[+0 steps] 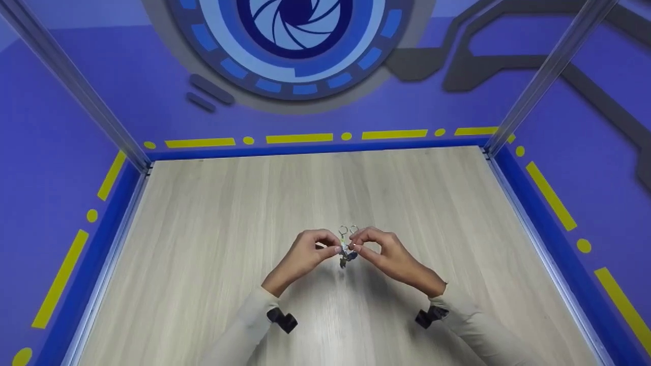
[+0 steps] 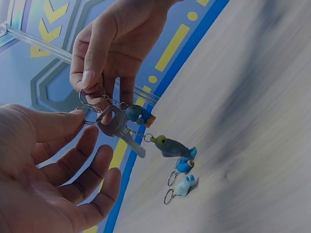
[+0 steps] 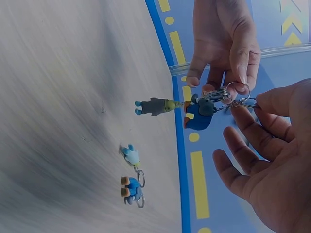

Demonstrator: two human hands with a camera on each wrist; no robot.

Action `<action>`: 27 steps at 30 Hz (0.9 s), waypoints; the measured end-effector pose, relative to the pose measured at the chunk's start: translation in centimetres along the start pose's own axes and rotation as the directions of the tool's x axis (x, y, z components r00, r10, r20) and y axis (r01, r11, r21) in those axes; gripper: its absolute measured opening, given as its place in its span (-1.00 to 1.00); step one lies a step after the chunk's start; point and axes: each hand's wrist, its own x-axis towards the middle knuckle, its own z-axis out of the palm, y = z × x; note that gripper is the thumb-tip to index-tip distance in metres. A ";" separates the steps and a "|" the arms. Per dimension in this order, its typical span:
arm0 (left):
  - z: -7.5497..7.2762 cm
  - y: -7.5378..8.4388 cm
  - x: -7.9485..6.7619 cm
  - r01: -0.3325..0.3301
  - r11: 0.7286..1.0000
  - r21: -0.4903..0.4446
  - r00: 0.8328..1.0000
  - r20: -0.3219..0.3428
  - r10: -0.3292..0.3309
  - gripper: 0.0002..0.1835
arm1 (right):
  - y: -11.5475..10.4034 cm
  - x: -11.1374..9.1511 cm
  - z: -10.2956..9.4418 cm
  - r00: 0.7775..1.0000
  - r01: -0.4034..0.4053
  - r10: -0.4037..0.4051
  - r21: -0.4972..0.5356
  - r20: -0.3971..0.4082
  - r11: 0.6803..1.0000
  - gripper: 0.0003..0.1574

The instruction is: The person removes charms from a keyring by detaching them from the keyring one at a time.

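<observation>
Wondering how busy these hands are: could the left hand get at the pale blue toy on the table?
Probably yes: nothing visible blocks the pale blue toy on the table, though the left hand pinches a ring.

Right grip [image 3: 284, 172], left grip [image 3: 226, 51] pinch rings [image 3: 218, 95] | two figurines [image 3: 198, 117] dangle | linkage seemingly tangled, blurred

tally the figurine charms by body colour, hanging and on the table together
blue figurine charms: 2
dark grey figurine charm: 1
light blue figurine charm: 1
total: 4
</observation>
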 end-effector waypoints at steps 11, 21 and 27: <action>-0.1 0.4 0.2 -0.015 0.998 0.053 0.999 0.039 0.013 -0.95 | -0.1 -0.1 0.1 0.999 0.042 -0.041 -0.033 0.009 0.999 -0.90; 0.0 0.1 0.1 -0.034 0.998 0.049 0.999 0.007 0.034 -0.95 | -0.2 -0.2 -0.2 1.000 0.016 -0.015 -0.043 0.018 0.999 -0.92; -0.1 -0.3 0.0 -0.045 0.999 0.007 0.999 -0.023 0.045 -0.96 | -0.1 -0.3 -0.2 1.000 0.001 -0.001 -0.034 0.012 0.999 -0.91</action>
